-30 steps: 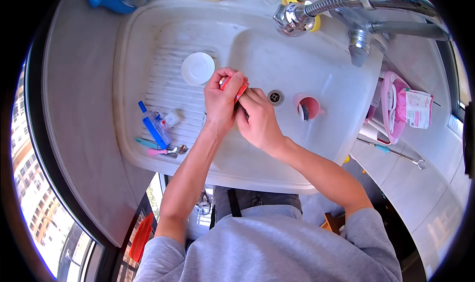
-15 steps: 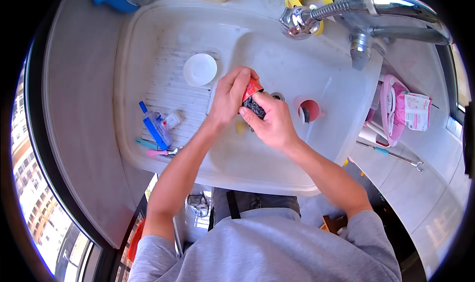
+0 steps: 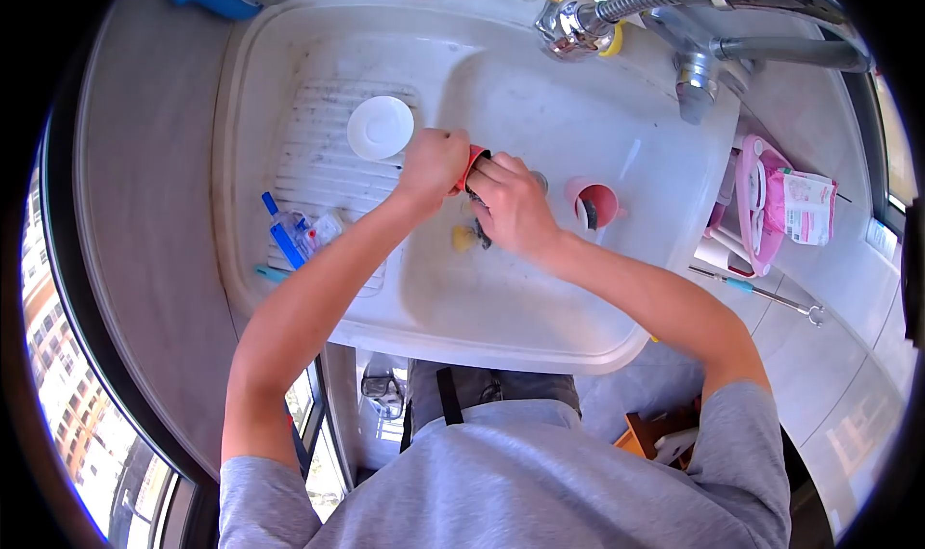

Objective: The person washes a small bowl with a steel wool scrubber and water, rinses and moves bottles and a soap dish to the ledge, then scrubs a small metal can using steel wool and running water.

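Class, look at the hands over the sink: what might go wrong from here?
The left hand grips the red container above the sink; it might slip and drop. The fingers of the right hand are at its opening, so the rim could scratch them. The pink mug is close by and may get knocked.

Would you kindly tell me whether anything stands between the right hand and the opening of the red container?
Nothing visible stands in the way: the right hand's fingers are at the opening of the red container, which the left hand holds. Whether anything is between fingers and inner wall is hidden.
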### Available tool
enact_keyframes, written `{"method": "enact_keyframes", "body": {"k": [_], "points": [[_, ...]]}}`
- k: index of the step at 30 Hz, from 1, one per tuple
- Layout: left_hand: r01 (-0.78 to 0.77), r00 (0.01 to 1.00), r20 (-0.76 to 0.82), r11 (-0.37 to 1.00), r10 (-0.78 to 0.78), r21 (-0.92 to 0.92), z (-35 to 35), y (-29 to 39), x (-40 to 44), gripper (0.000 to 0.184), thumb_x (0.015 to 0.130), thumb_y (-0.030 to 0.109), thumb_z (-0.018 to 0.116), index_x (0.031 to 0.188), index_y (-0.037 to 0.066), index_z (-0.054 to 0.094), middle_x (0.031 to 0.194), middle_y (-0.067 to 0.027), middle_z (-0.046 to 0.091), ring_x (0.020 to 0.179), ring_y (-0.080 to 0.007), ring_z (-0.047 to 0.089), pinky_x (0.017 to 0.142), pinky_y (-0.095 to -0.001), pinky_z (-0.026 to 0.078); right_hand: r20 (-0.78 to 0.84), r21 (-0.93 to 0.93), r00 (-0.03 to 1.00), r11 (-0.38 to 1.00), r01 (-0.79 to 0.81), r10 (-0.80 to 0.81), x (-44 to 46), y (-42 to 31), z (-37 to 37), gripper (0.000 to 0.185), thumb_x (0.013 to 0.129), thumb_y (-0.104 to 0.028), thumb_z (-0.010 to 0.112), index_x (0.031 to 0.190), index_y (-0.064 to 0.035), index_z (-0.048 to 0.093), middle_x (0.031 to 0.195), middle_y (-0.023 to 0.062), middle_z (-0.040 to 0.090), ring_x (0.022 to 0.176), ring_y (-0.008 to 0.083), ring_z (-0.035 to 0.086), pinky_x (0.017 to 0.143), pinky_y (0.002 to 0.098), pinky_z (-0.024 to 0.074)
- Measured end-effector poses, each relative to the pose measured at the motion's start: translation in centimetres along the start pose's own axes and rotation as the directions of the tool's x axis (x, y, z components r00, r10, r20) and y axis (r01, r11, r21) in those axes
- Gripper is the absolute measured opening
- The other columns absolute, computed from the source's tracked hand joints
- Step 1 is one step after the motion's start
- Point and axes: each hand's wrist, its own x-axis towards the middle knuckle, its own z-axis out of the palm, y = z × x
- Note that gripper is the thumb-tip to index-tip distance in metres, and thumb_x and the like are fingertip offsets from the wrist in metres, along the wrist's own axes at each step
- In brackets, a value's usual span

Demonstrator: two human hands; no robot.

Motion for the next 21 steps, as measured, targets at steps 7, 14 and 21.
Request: {"method": "enact_keyframes", "body": {"k": [7,14,21], "points": [[-0.583,0.8,-0.084,0.802,0.595,0.128,0.3,0.1,-1.3,0.034,0.092,0.027,0.044,0.089,0.0,0.065,0.073,-0.0064,0.06,0.069,-0.0135,0.056,0.061,-0.0297,0.046,0.53,0.482,0.53,0.278,-0.831,0.662,2.7,-2.8,-3.0,0.022,0.077,-0.001,0.064,0.098,-0.0005,0.062,0.09,0.0031,0.062,0.08,0.0148,0.059,0.073,0.0295,0.0441],[0.007,0.957,0.28,0.964,0.07,-0.267,-2.4,3.4,-3.9,0.035,0.095,0.039,0.046,0.09,0.008,0.064,0.079,-0.0012,0.063,0.067,-0.0087,0.059,0.054,-0.0233,0.046,0.693,0.69,0.678,-0.497,-0.526,0.244,2.0,-0.6,-6.5,0.041,0.081,-0.015,0.066,0.115,0.0043,0.053,0.106,0.0085,0.057,0.094,0.0131,0.054,0.082,0.027,0.0436],[0.124,0.877,0.447,0.814,0.178,-0.567,-2.9,2.8,-5.0,0.036,0.096,0.038,0.044,0.098,0.006,0.061,0.085,-0.0038,0.064,0.065,-0.0087,0.058,0.048,-0.0213,0.038,0.608,0.784,0.726,-0.386,-0.485,0.321,1.4,-1.7,-9.4,0.04,0.083,-0.011,0.062,0.118,0.0049,0.055,0.108,0.0083,0.06,0.096,0.0129,0.054,0.083,0.0275,0.0444]]}}
